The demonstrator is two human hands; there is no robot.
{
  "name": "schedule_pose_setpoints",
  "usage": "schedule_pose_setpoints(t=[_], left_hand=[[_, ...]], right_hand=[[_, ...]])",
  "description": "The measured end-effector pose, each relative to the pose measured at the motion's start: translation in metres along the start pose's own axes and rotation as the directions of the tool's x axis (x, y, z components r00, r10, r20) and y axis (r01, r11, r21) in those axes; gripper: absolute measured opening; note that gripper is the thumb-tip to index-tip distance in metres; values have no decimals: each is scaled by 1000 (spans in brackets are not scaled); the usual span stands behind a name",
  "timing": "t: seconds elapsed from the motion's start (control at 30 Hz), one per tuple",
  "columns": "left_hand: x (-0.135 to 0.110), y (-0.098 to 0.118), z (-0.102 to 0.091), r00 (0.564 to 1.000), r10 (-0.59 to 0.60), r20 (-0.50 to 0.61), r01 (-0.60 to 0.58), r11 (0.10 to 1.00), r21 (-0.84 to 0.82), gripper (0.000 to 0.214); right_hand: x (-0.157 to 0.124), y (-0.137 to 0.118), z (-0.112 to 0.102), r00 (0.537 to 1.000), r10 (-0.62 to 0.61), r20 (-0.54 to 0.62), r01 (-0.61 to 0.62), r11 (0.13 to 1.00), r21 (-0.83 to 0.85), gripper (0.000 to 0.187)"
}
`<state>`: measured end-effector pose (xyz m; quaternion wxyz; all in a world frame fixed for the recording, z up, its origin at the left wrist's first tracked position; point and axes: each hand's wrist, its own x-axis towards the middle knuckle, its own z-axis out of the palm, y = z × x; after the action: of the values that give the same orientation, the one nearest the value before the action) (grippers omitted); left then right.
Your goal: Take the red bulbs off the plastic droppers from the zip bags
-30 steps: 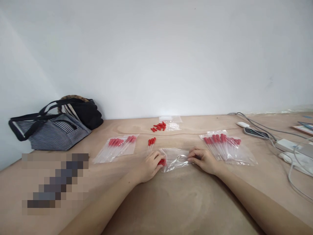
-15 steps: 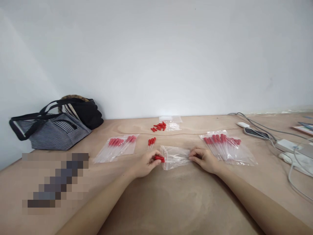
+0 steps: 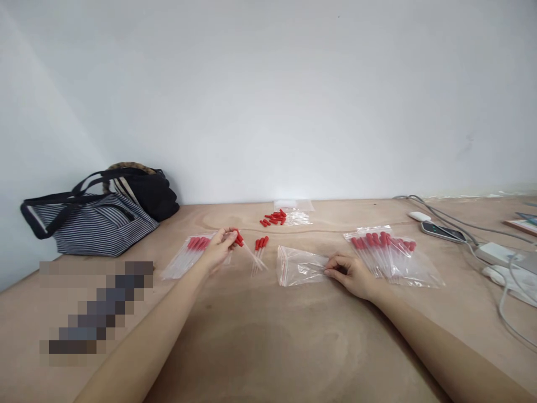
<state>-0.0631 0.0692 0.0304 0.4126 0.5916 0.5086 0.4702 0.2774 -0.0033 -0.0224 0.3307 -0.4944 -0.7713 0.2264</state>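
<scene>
While the red-topped droppers (image 3: 239,239) tilt in the air between the fingertips of the left hand (image 3: 220,247), their clear stems slant down toward the right; how many there are I cannot tell. That hand is closed on their red ends. The right hand (image 3: 347,273) pinches the far right end of a clear zip bag (image 3: 300,268), whose red-lined mouth faces left. Between the hands, three loose droppers (image 3: 262,243) lie side by side on the wooden table (image 3: 260,347). A filled bag on the left (image 3: 176,267) lies partly behind the left hand, and a filled bag on the right (image 3: 419,274) lies beyond the right hand. Farther back, loose red bulbs (image 3: 274,218) sit beside clear tubes (image 3: 299,218). A striped bag (image 3: 103,229) stands at left; gray cables (image 3: 444,215) trail at right.
</scene>
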Motion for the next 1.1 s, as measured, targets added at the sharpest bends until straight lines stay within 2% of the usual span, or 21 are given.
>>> schedule_pose_setpoints(t=[0.1, 0.2, 0.4, 0.6, 0.8, 0.93, 1.1], left_hand=[[14, 3, -12, 996, -64, 55, 60, 996, 67, 39], [25, 5, -14, 978, -151, 147, 124, 976, 181, 30], [43, 3, 2, 931, -281, 234, 157, 885, 438, 20], [57, -2, 19, 905, -361, 225, 134, 743, 655, 31], [57, -5, 27, 943, -261, 204, 23, 667, 745, 29], [49, -8, 27, 967, -125, 224, -92, 646, 758, 22], [34, -10, 26, 967, 63, 249, -235, 603, 762, 24]], right_hand=[[0, 1, 1, 1000, 5, -2, -5, 1000, -7, 16], [0, 1, 1, 1000, 5, -7, -5, 1000, 3, 16], [0, 2, 1, 1000, 14, -10, -14, 1000, 0, 18], [0, 1, 0, 1000, 6, 3, -6, 1000, -11, 17], [1, 0, 1, 1000, -10, 1, 10, 1000, -6, 16], [0, -1, 1, 999, -29, -16, 29, 1000, -10, 17], [0, -1, 3, 997, -49, -67, 49, 999, -7, 16]])
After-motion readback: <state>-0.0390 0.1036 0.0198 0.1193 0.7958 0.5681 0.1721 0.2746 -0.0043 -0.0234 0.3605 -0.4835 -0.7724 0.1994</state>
